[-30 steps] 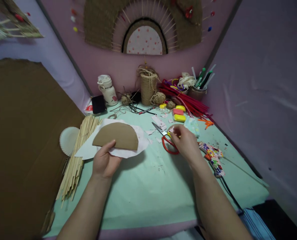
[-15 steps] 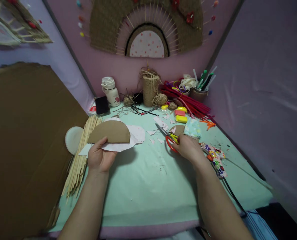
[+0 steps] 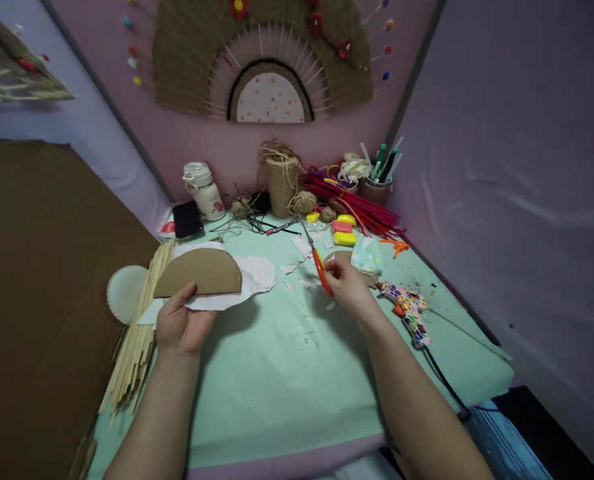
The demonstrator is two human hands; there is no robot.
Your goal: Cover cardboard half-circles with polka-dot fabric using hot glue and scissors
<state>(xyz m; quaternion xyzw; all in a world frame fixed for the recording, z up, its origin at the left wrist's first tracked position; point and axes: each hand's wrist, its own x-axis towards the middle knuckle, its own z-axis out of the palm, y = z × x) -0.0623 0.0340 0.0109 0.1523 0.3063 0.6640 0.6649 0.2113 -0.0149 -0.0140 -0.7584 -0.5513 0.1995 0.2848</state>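
My left hand point(image 3: 184, 323) is closed on a half-round piece of cardboard point(image 3: 201, 272) with a sheet of white paper point(image 3: 254, 275) beneath it, thumb on top. The paper sticks out past the cardboard on the right and along the lower edge. In my right hand point(image 3: 349, 287) is a pair of scissors point(image 3: 319, 263) with red and yellow handles, its blades pointing up and away from me. The scissors are apart from the paper. Small paper scraps point(image 3: 289, 269) lie on the table beyond them, beside another cardboard piece point(image 3: 339, 255) partly hidden behind my right hand.
Wooden sticks point(image 3: 131, 360) and a white round dish point(image 3: 127, 293) lie at left, beside a large cardboard sheet point(image 3: 41, 300). A patterned glue gun point(image 3: 409, 310) with a cord is at right. Twine point(image 3: 283, 183), a bottle point(image 3: 204, 190) and red pipe cleaners point(image 3: 367, 207) stand or lie along the back.
The scissors have turned in my right hand, from pointing up-left to more upright and seen edge-on. My left hand keeps its hold on the cardboard and paper. The view has shifted slightly right.
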